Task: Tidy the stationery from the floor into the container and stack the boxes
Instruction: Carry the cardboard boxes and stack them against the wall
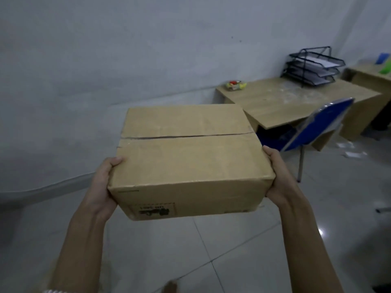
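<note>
I see left hand (103,187) and right hand (279,178) gripping opposite side walls of the closed brown cardboard box (186,157), thumbs over its top edge; box level, above grey tiled floor (232,250); flap seam runs left-right; label side faces me.

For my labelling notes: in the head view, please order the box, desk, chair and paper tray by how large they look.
1. box, largest, but it is nearest the camera
2. desk
3. chair
4. paper tray
</note>
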